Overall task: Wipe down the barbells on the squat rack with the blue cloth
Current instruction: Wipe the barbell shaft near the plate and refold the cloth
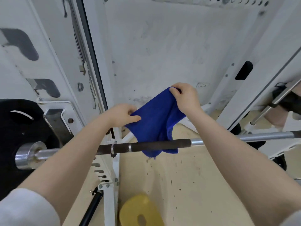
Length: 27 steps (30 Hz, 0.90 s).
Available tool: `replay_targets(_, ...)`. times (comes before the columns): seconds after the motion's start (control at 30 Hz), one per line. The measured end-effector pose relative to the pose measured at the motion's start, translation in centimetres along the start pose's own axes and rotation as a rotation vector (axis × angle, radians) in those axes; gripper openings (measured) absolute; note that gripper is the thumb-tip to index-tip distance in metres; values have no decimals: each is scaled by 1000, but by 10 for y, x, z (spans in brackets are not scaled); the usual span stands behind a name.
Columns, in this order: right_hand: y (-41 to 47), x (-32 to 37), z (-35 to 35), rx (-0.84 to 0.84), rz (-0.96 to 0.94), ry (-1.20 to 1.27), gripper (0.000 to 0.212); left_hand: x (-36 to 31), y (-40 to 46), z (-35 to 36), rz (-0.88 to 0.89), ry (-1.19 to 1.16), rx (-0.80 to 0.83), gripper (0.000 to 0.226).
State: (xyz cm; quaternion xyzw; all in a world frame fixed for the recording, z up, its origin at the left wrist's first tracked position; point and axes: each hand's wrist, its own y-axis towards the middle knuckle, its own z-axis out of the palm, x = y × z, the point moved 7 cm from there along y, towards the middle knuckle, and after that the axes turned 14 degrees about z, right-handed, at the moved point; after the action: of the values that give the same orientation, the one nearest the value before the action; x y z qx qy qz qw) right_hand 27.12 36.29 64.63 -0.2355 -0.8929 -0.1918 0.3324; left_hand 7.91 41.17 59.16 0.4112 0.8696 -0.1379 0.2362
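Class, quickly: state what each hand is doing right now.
Left hand: closed, pinching the lower-left edge of the blue cloth.
Right hand: closed, gripping the cloth's top corner.

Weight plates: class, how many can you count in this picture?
2: a black plate loaded on the barbell's left end, a yellow plate on the floor. Others may be hidden.

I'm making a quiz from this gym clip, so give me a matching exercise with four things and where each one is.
Things:
1. blue cloth
2. barbell
3. black weight plate
4. yellow plate

Places:
A. on the floor
B. on the bar's left end
C. held up in both hands
D. across the rack

Pairs: 1-C, 2-D, 3-B, 4-A
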Motion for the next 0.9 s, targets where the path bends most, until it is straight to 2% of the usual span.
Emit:
replay_targets(0.07, 12, 4, -5, -30, -19, -97, 23, -2, 14, -15, 28, 109, -187, 25)
replay_targets(0.13, 26, 1, -4, 12, 39, -107, 19, -1, 23, -24, -27, -44, -420, 26)
replay_targets(0.2, 36, -9, 2, 120, 162, -67, 15, 9, 32, -21, -154, -317, -541, 27)
replay_targets(0.3, 32, -25, 23, 318, 375, 68, 16, 18, 45, 5, -337, -860, -571, 25)
replay_targets(0.4, 14, -32, 52, 516, 672, 558, 13, 10, 51, 33, -416, -1329, -531, 21)
replay_targets(0.47, 4, -31, 72, 604, 800, 823, 4, -1, 52, 44, -408, -1486, -486, 26)
replay_targets(0.57, -8, -26, 89, 688, 854, 974, 6, -11, 52, 46, -318, -1471, -419, 26)
replay_targets(0.63, -12, -23, 91, 689, 848, 1024, 7, -13, 50, 41, -187, -1380, -392, 22)
replay_targets(0.7, -13, -21, 88, 677, 816, 1082, 21, -14, 46, 37, -58, -1207, -319, 16)
replay_targets(0.73, -14, -19, 87, 697, 790, 1089, 30, -13, 44, 36, -33, -1134, -287, 20)
replay_targets(0.83, -19, -16, 86, 787, 684, 1020, 47, -8, 37, 30, -44, -1023, -250, 38)
replay_targets(0.9, -16, -20, 79, 720, 524, 745, 45, -9, 33, 25, -27, -1002, -227, 40)
